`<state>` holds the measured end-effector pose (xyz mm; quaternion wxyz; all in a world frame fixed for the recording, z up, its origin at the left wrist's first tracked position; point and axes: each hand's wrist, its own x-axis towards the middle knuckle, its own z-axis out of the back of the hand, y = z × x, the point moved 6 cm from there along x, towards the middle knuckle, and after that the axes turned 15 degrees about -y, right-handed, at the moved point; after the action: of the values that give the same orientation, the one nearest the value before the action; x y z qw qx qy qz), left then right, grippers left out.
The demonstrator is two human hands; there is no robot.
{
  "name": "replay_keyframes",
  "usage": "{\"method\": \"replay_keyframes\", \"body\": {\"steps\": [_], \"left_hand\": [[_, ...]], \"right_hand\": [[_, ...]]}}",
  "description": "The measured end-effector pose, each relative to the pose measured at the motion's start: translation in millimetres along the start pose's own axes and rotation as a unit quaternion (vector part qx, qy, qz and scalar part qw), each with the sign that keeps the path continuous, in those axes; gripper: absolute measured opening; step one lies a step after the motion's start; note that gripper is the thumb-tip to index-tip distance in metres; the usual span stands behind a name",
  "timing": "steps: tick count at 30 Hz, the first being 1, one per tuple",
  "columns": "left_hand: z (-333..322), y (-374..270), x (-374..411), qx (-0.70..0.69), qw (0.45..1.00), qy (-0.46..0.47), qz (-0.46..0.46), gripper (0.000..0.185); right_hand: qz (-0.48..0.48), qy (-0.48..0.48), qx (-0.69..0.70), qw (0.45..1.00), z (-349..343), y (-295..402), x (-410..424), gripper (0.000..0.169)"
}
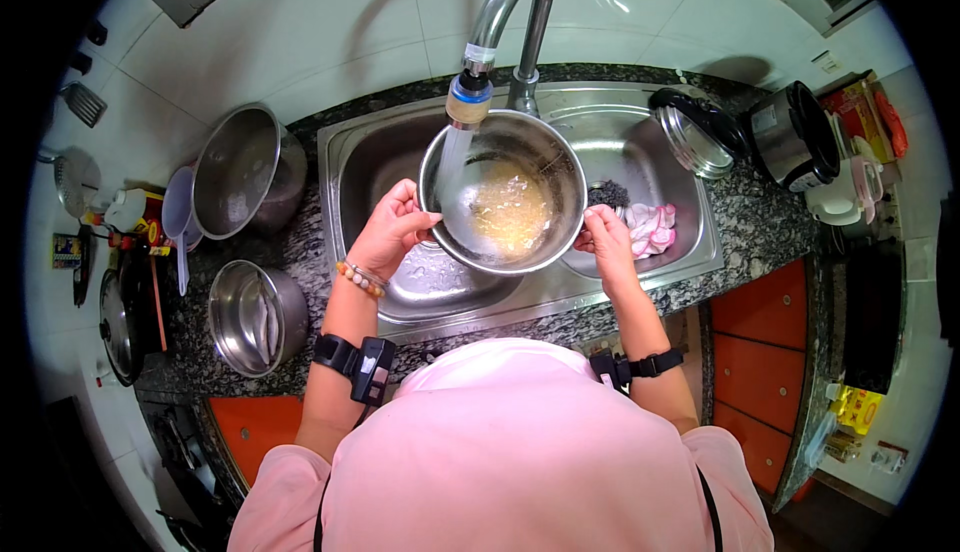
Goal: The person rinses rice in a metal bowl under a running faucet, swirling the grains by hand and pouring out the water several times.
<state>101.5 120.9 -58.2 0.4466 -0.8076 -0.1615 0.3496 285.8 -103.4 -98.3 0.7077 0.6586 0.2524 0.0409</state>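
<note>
Between my hands is a round stainless steel pot [559, 177], held under the running faucet [491, 19]. Water pours from the faucet's nozzle [469, 102] into it, and yellowish grains [514, 211] lie under the water at its bottom; I cannot tell what grain they are. My left hand [394, 226] grips the rim on the left, its thumb over the edge. On the right side, my right hand [606, 241] pinches the rim between thumb and fingers. The pot is over the divider of a double-bowl steel sink [450, 293].
In the right bowl lie a dark scouring pad [607, 193] and a pink-and-white cloth [651, 228]. A pot lid [697, 139] leans at the right rim, near a black-and-steel cooker [787, 136]. Leftward stand a large steel pot [236, 177], a purple strainer [178, 203] and a smaller pot [229, 312] containing fish [268, 319].
</note>
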Motion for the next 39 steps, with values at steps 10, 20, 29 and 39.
{"method": "replay_keyframes", "body": {"steps": [10, 20, 29, 39], "left_hand": [[8, 5, 3, -0.012, 1.000, -0.020, 0.010, 0.023], [7, 4, 2, -0.014, 0.999, -0.035, 0.009, 0.024], [6, 2, 1, -0.011, 0.999, -0.034, 0.008, 0.024], [11, 7, 5, 0.009, 1.000, -0.012, 0.008, 0.022]], "right_hand": [[0.010, 0.000, -0.010, 1.000, -3, 2, 0, 0.018], [0.006, 0.002, 0.001, 1.000, -4, -1, 1, 0.017], [0.004, -0.002, 0.001, 1.000, -5, 2, 0, 0.017], [0.005, 0.002, 0.006, 1.000, -7, 3, -1, 0.017]]}}
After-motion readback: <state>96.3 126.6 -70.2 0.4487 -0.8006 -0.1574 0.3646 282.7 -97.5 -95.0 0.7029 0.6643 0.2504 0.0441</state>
